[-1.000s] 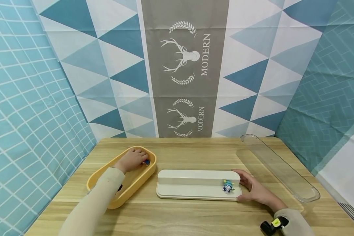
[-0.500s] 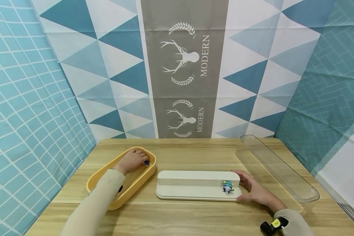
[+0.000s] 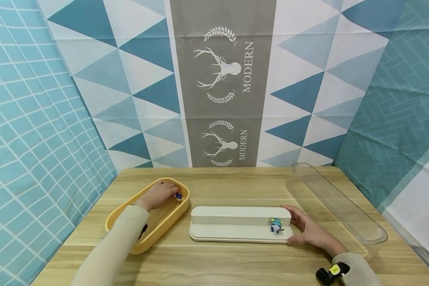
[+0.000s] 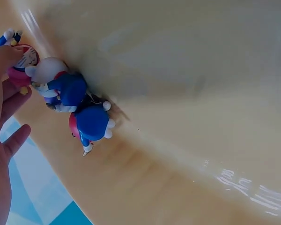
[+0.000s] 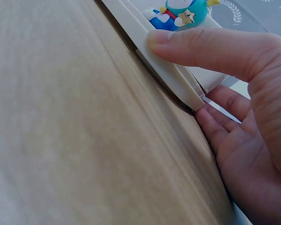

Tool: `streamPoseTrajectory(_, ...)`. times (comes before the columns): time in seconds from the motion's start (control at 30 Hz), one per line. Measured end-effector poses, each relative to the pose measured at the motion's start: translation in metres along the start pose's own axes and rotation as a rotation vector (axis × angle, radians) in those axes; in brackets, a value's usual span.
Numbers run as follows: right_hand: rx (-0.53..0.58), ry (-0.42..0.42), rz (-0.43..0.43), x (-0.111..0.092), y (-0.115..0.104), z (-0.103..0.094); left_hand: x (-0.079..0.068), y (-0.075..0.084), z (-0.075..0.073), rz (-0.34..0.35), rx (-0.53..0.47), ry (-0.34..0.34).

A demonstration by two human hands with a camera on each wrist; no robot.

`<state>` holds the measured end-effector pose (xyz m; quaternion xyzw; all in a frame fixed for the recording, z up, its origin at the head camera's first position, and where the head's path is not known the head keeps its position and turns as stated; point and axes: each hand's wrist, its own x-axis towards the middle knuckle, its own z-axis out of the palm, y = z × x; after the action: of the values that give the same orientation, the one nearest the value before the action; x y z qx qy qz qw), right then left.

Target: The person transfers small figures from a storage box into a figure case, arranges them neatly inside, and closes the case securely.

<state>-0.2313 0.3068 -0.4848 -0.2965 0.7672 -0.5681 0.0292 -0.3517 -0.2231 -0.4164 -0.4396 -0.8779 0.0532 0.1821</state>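
Note:
My left hand (image 3: pixel 159 194) reaches into the far end of a yellow oval tray (image 3: pixel 128 247). In the left wrist view its fingers pinch a small pink and red figurine (image 4: pixel 29 57), which leans against the tray wall. Two blue-and-white figurines (image 4: pixel 92 122) lie beside it in a row, touching one another. My right hand (image 3: pixel 311 234) grips the right end of a long cream stepped display stand (image 3: pixel 228 234), thumb on its front edge and fingers behind. On the stand's lower step, near that thumb, stands a figurine with a teal hat (image 3: pixel 276 226).
A clear elongated plastic cover (image 3: pixel 337 204) lies slantwise on the right of the wooden table (image 3: pixel 236 264). Part of a dark object (image 3: pixel 143 230) shows in the tray beside the left sleeve. Patterned cloth hangs behind and on both sides.
The left hand shifts very slightly in the tray, and a bit more of the blue figurine shows past its fingers. The right hand and the stand stay in place.

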Motion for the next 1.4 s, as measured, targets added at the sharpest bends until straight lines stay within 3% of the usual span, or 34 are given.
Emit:
streamPoseTrajectory(0.17,-0.006,0.002,0.01,0.0,0.0,0.0,-0.001,0.0,-0.003,-0.076,-0.117,0.034)
streamPoseTrajectory(0.47,-0.006,0.002,0.011,0.0,0.001,-0.001,0.003,-0.001,-0.014,-0.269,-0.455,0.038)
streamPoseTrajectory(0.9,-0.005,-0.003,0.002,-0.001,0.003,-0.002,0.012,0.008,-0.04,-0.545,-0.861,0.193)
streamPoseTrajectory(1.23,-0.007,0.0,0.026,-0.001,0.005,-0.001,0.022,0.016,-0.054,-0.716,-1.093,0.253)
streamPoseTrajectory(1.4,-0.017,0.005,-0.01,-0.001,0.004,-0.001,0.028,0.02,-0.058,-0.737,-1.102,0.217)
